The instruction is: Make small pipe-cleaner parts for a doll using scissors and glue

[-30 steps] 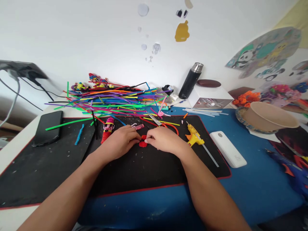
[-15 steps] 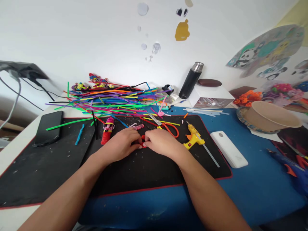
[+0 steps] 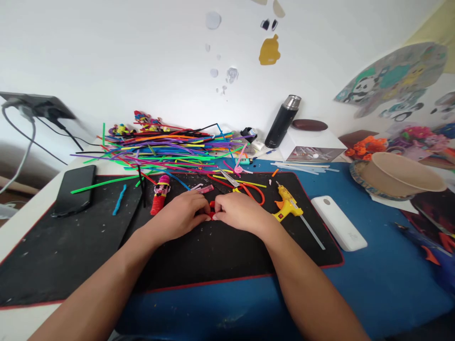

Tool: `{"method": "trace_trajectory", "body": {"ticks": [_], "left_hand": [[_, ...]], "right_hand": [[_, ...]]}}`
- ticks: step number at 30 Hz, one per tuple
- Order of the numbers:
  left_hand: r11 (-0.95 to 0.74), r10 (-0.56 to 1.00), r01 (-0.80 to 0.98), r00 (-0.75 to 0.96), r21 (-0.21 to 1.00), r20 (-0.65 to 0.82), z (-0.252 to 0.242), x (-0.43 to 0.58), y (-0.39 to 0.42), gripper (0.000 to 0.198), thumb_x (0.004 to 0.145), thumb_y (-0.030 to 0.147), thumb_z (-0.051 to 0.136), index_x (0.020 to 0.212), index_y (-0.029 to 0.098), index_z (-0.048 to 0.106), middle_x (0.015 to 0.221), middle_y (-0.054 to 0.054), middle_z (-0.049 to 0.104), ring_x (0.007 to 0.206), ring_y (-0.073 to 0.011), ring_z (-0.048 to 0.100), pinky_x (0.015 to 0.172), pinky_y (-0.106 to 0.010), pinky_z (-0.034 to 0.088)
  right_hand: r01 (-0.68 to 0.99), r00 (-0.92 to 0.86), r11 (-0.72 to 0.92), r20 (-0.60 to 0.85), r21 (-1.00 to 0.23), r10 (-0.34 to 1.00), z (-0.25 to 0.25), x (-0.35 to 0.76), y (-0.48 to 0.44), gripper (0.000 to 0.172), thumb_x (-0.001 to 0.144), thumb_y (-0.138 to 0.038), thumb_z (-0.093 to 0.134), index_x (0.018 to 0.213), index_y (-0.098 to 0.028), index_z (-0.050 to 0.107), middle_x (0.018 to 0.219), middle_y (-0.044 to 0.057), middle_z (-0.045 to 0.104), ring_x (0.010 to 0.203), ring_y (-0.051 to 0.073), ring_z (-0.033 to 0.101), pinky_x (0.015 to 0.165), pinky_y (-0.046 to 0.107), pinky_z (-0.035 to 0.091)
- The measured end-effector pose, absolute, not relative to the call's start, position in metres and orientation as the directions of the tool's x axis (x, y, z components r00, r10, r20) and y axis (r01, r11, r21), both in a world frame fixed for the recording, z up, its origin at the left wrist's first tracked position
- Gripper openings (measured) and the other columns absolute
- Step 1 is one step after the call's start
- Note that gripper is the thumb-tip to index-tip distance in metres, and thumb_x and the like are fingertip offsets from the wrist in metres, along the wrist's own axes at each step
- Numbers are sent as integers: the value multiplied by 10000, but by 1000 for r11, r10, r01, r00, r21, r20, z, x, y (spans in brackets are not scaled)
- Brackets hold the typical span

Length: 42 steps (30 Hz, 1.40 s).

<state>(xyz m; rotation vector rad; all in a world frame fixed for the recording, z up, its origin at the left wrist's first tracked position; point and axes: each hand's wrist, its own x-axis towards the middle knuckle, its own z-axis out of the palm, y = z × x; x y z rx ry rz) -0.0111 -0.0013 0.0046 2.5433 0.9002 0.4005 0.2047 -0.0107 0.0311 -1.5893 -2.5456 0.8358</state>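
My left hand (image 3: 183, 212) and my right hand (image 3: 239, 211) meet on the black mat (image 3: 213, 246), fingers curled and pinched together around a small red pipe-cleaner piece (image 3: 212, 211). Only a bit of red shows between the fingertips. A red and pink wrapped figure (image 3: 159, 193) lies just left of my left hand. Orange-handled scissors (image 3: 245, 187) lie behind my right hand, and a yellow glue gun (image 3: 287, 204) rests to its right.
A heap of coloured pipe cleaners (image 3: 167, 149) spreads along the back. A black phone (image 3: 75, 188) lies at the left, a white power bank (image 3: 339, 222) at the right, a black flask (image 3: 282, 121) and a brown bowl (image 3: 401, 173) farther back.
Both hands have closed tighter over the red piece, so less of it shows. The view has shifted slightly downward.
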Motion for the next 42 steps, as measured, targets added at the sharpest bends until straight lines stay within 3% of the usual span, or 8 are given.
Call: {"method": "trace_trajectory", "body": {"ticks": [12, 17, 21, 25, 35, 42], "left_hand": [[-714, 642, 521, 753, 468, 140, 6, -11, -1, 57, 969, 215, 667, 931, 224, 708, 916, -27, 735, 942, -227, 701, 977, -401, 511], [-756, 620, 512, 759, 407, 197, 6, -6, -3, 91, 992, 219, 635, 920, 216, 690, 910, -41, 726, 930, -236, 693, 938, -404, 511], [-757, 626, 503, 742, 416, 242, 8, -7, -2, 131, 1017, 280, 614, 943, 220, 704, 926, -51, 742, 924, -232, 675, 887, -384, 504], [-681, 731, 584, 583, 442, 356, 13, -13, 0, 227, 1031, 357, 580, 945, 207, 727, 884, -63, 751, 857, -222, 648, 796, -353, 502], [-535, 821, 704, 304, 467, 483, 22, -22, 1, 234, 1008, 346, 573, 894, 213, 728, 866, -43, 760, 839, -207, 656, 817, -323, 495], [-175, 866, 781, -168, 599, 472, 44, -45, 5, 235, 951, 380, 649, 1040, 194, 762, 870, -6, 729, 755, -161, 615, 724, -263, 466]], "right_hand": [[818, -485, 336, -245, -467, 840, 35, 205, -11, 115, 953, -339, 714, 931, -232, 750, 926, 27, 779, 831, 194, 701, 614, 280, 341], [808, -420, 299, -142, -507, 896, 41, 208, -9, 124, 996, -327, 656, 985, -242, 746, 912, 13, 785, 804, 178, 689, 634, 272, 355], [855, -360, 294, -80, -427, 930, 34, 210, -4, 148, 1010, -316, 628, 1062, -238, 743, 1009, 45, 797, 913, 218, 712, 682, 288, 394], [892, -363, 313, -103, -327, 926, 25, 209, -1, 205, 1010, -350, 626, 1116, -219, 744, 1047, 85, 797, 959, 268, 726, 724, 319, 438], [892, -394, 330, -172, -309, 903, 26, 197, -9, 199, 1037, -344, 577, 1127, -199, 679, 1018, 102, 790, 942, 282, 744, 729, 333, 454], [898, -396, 336, -187, -285, 899, 26, 194, -11, 122, 1001, -256, 592, 1084, -191, 654, 942, 86, 780, 884, 281, 741, 663, 321, 408]]}}
